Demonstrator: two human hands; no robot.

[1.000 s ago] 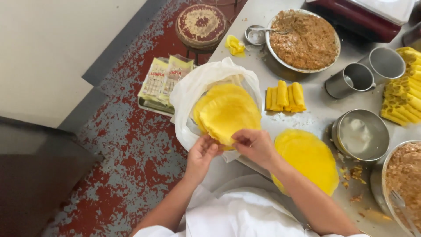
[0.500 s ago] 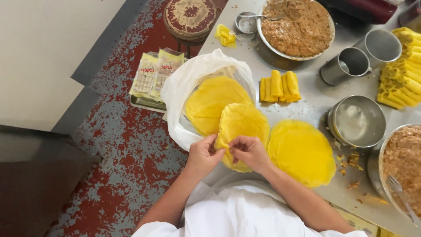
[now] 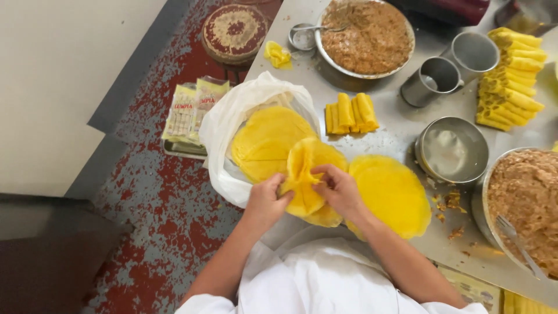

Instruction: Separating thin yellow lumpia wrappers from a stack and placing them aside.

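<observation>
My left hand (image 3: 264,200) and my right hand (image 3: 340,189) both pinch a thin round yellow wrapper (image 3: 308,174), peeling it up off another one beneath; its top edge folds over. To their left a stack of yellow wrappers (image 3: 264,139) lies inside an open white plastic bag (image 3: 224,134). One flat yellow wrapper (image 3: 392,195) lies on the steel table just right of my right hand.
Three rolled yellow wraps (image 3: 351,111) lie behind the hands, and a pile of several rolls (image 3: 511,75) sits far right. Big bowls of brown filling (image 3: 366,35) (image 3: 526,203), two metal cups (image 3: 433,81), a small steel bowl (image 3: 453,148), packets on a tray (image 3: 192,110) at left.
I lifted one wrapper off the stack in the bag and drew it toward me and right. It now folds up between both hands.
</observation>
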